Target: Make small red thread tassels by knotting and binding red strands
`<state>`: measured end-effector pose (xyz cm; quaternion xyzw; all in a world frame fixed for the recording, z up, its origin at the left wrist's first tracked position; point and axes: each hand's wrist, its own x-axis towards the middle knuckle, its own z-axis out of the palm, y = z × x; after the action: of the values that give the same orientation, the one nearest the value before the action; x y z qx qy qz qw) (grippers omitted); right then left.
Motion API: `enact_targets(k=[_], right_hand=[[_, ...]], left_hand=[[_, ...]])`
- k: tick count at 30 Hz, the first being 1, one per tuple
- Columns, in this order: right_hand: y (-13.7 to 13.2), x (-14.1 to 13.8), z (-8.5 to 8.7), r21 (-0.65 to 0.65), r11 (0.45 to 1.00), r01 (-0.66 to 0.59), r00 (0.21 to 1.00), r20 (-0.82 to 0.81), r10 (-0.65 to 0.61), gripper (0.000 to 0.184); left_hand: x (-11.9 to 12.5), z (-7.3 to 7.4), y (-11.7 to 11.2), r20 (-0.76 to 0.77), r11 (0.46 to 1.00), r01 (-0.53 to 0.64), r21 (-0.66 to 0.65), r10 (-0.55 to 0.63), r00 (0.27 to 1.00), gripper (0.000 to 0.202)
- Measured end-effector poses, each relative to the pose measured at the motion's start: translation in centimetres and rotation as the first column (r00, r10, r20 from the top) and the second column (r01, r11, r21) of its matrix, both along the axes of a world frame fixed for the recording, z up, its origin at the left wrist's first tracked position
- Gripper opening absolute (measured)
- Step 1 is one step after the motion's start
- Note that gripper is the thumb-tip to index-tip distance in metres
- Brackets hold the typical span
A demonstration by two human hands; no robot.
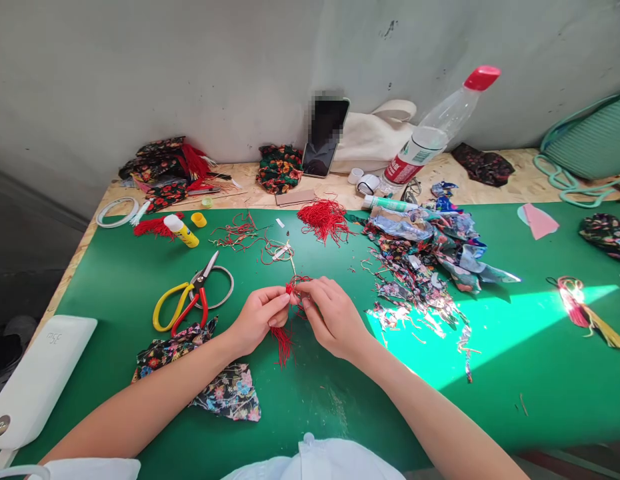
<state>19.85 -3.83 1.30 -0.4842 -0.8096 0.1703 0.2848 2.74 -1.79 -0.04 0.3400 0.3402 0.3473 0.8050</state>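
My left hand point(263, 313) pinches the top of a red tassel point(281, 345), whose strands hang down below the fingers. Close against it, my right hand point(330, 313) has its thumb and fingers closed at the tassel's head, on what looks like thin red thread point(301, 280). A pale cord point(293, 259) runs up from between the hands. Left of them lie scissors point(190, 293) with one yellow and one red handle, on a metal ring point(229, 283). Dark floral cloth point(230, 393) is partly under my left forearm. A bundle of red strands point(324, 220) rests beyond the hands.
A glue stick point(183, 231) stands left, with a white power bank point(45, 380) nearer me. Fabric scraps point(420, 253) heap on the right. Along the back are a phone point(325, 137), a tilted plastic bottle point(430, 140) and a cord spool point(590, 137). Another tassel point(580, 310) lies far right.
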Motion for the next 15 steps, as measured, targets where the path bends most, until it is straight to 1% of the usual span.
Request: enact_targets(k=[3,6,10,15], right_hand=[[0.0,-0.1,0.2,-0.044,0.999,0.016,0.998,-0.057,-0.019,0.022],[0.1,-0.2,0.5,-0.136,0.991,0.015,0.983,-0.179,-0.040,0.020],[0.2,-0.3,0.9,-0.254,0.967,-0.019,0.943,-0.325,-0.066,0.016],[0.4,-0.2,1.1,-0.354,0.935,-0.008,0.906,-0.398,-0.143,0.015]], left_hand=[[0.0,0.2,0.0,-0.016,1.000,0.007,0.007,-0.007,1.000,0.025],[0.0,0.4,0.0,-0.029,1.000,0.026,0.011,-0.025,0.999,0.026],[0.0,0.3,0.0,-0.073,0.997,0.071,0.033,-0.069,0.995,0.030],[0.0,-0.1,-0.1,-0.087,0.995,0.081,0.058,-0.075,0.993,0.029]])
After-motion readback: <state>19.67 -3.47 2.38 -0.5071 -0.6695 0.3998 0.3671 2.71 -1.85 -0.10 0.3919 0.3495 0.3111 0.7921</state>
